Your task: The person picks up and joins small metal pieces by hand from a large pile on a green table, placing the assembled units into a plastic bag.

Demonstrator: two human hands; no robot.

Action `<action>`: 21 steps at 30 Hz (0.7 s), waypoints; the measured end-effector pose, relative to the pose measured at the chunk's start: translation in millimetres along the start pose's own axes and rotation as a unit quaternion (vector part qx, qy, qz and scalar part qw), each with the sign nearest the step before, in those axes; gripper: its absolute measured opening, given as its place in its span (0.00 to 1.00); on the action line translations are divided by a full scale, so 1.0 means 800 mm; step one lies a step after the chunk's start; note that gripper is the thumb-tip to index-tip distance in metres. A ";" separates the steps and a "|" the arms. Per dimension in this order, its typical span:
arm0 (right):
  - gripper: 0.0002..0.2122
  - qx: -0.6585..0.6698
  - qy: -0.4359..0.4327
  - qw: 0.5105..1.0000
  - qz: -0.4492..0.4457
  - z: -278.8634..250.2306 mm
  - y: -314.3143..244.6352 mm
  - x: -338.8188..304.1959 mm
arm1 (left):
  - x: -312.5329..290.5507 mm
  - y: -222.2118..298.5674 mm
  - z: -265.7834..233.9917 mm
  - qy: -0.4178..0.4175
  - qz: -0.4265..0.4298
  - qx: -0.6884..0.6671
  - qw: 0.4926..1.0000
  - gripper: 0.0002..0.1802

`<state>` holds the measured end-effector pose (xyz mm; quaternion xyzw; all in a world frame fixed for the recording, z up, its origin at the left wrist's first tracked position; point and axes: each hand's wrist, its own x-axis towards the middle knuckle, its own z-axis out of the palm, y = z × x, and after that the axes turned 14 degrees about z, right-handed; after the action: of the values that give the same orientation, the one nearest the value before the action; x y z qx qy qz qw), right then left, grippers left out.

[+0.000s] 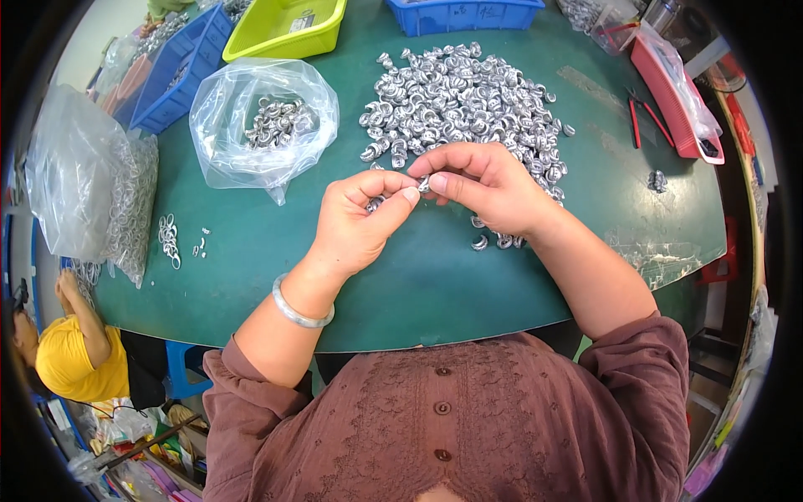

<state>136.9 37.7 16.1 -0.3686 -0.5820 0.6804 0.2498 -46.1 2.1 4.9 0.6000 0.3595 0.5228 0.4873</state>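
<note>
Both my hands meet above the green table, at the near side of a large heap of small curved silver metal parts [460, 96]. Between the fingertips sits one small silver metal part [424, 183]. My left hand [361, 209] pinches it with thumb and forefinger, and a bangle circles that wrist. From the other side my right hand [485, 184] grips the same part, also thumb to forefinger. More silver pieces show behind the left thumb; whether they lie on the table or in the palm I cannot tell.
An open clear plastic bag [219, 138] holds similar parts. Left stands a full bag of metal rings [134, 209], near loose rings [169, 241]. Red-handled pliers [636, 121] lie beside a pink basket [669, 92]. Yellow-green [242, 42] and blue bins [464, 18] line the back. Someone in yellow [75, 360] sits left.
</note>
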 end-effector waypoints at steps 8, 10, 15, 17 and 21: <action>0.09 -0.005 0.001 1.000 0.008 0.000 -0.001 0.000 | 0.000 0.003 0.001 -0.002 -0.007 0.002 1.000 0.03; 0.09 -0.007 0.000 1.000 0.008 0.000 -0.001 0.000 | 0.000 0.003 0.001 -0.001 -0.011 -0.002 1.000 0.03; 0.08 0.006 -0.004 1.000 0.015 0.002 -0.003 0.000 | 0.001 0.001 0.001 0.018 -0.086 -0.132 0.987 0.03; 0.08 0.008 -0.005 1.000 0.020 0.002 -0.003 0.000 | 0.002 0.002 0.001 0.020 -0.107 -0.142 0.984 0.03; 0.08 0.014 -0.008 0.999 0.028 0.002 -0.004 -0.001 | 0.003 0.003 -0.001 0.015 -0.137 -0.176 0.975 0.03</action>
<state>135.5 37.0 19.7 -0.3756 -0.5639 0.6983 0.2309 -46.6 4.1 7.7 0.4421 0.3477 0.5149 0.6469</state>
